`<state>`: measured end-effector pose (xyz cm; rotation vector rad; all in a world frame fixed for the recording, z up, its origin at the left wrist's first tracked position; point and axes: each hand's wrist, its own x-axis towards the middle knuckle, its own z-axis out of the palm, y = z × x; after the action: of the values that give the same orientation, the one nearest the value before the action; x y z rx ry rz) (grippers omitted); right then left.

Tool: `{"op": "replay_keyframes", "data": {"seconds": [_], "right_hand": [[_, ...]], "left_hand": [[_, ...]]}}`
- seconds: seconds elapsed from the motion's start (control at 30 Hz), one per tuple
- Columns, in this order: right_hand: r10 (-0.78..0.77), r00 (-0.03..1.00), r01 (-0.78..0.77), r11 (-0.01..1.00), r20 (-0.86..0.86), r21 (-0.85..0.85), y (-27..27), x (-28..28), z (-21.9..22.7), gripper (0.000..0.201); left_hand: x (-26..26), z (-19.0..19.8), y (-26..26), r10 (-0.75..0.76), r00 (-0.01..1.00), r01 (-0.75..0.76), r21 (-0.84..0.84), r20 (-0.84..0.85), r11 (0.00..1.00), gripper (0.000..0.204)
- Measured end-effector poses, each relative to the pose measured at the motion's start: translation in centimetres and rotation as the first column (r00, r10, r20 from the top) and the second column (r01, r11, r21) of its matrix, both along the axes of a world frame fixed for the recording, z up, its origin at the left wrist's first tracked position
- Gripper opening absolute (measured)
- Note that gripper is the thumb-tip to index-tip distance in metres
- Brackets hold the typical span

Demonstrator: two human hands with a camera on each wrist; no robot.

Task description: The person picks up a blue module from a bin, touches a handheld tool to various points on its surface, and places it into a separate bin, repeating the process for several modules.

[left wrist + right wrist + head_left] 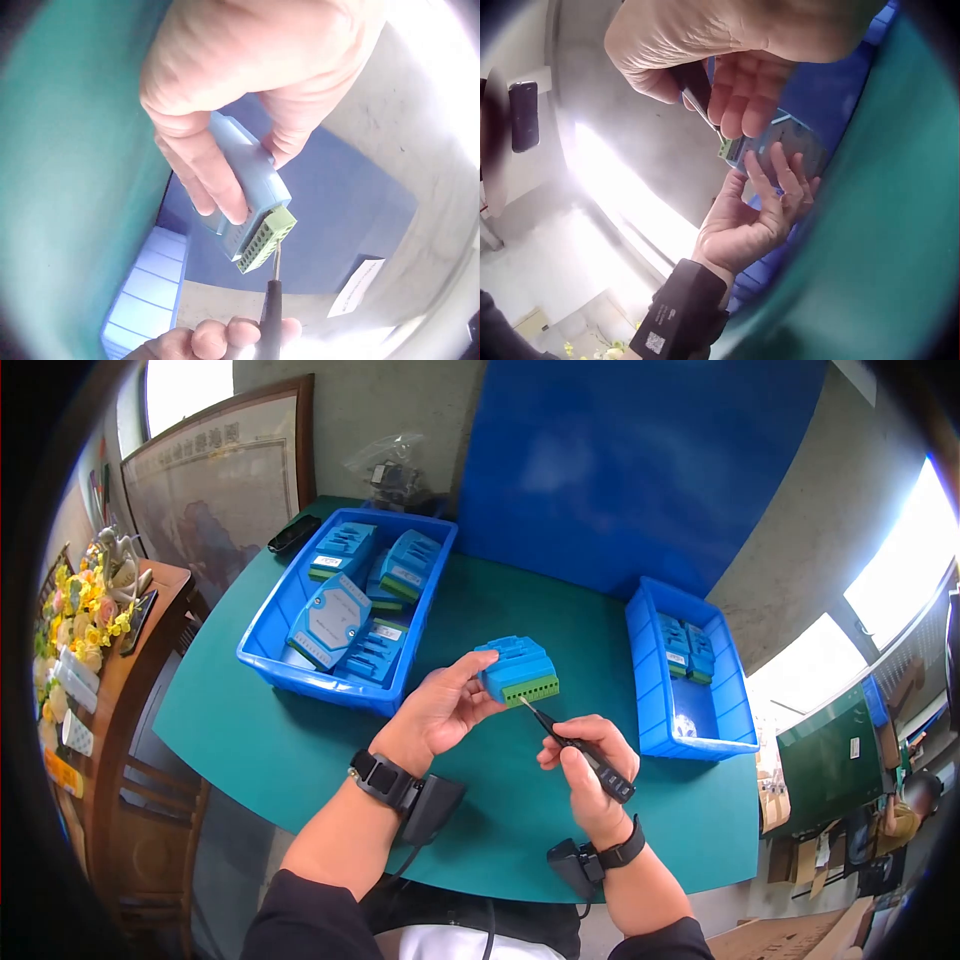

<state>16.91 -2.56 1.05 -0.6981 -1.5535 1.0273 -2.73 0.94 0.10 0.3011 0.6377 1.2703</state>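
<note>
My left hand (445, 705) grips a blue plastic module (512, 660) by its body, thumb on one side and fingers on the other. Along the module's edge runs a green screw terminal block (530, 690) with a row of holes. Between the thumb and fingers of my right hand (595, 765) is a black screwdriver (600, 768) with small buttons on its handle. The metal tip (277, 259) meets the terminal block near one end of the row, as the left wrist view shows. Both hands are held above the green table.
On the left stands a blue bin (265, 665) with several similar modules (330, 620). A second blue bin (655, 730) at the right holds a few more (685, 648). A dark object (294, 534) lies by the left bin on the green table (230, 745). A blue panel (640, 460) rises behind.
</note>
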Motion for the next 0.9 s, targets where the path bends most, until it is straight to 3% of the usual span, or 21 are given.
{"op": "replay_keyframes", "data": {"seconds": [0.33,0.57,0.67,0.77,0.9], "right_hand": [[-0.125,0.973,0.123,0.992,-0.193,-0.023,1.3,1.4,-0.4,0.017],[-0.277,0.951,0.281,0.960,-0.140,0.005,1.0,0.9,-0.3,0.018],[-0.298,0.944,0.295,0.955,-0.144,-0.043,1.1,0.7,-0.3,0.018],[-0.325,0.943,0.326,0.946,-0.067,-0.002,1.0,0.2,-0.4,0.018],[-0.313,0.942,0.310,0.950,-0.119,-0.048,1.0,0.6,-0.9,0.019]], "left_hand": [[-0.1,-0.4,0.0,-0.041,0.998,0.042,0.005,-0.048,0.999,0.037],[-0.2,-0.7,0.0,-0.042,0.999,0.042,-0.039,0.008,0.998,0.035],[-0.2,-1.0,0.0,-0.039,0.999,0.040,0.011,-0.027,0.999,0.047],[-0.1,-1.0,0.0,-0.008,0.999,0.009,0.029,-0.046,1.000,0.045],[0.1,-0.9,0.0,-0.004,1.000,0.005,0.075,-0.016,0.997,0.042]]}}
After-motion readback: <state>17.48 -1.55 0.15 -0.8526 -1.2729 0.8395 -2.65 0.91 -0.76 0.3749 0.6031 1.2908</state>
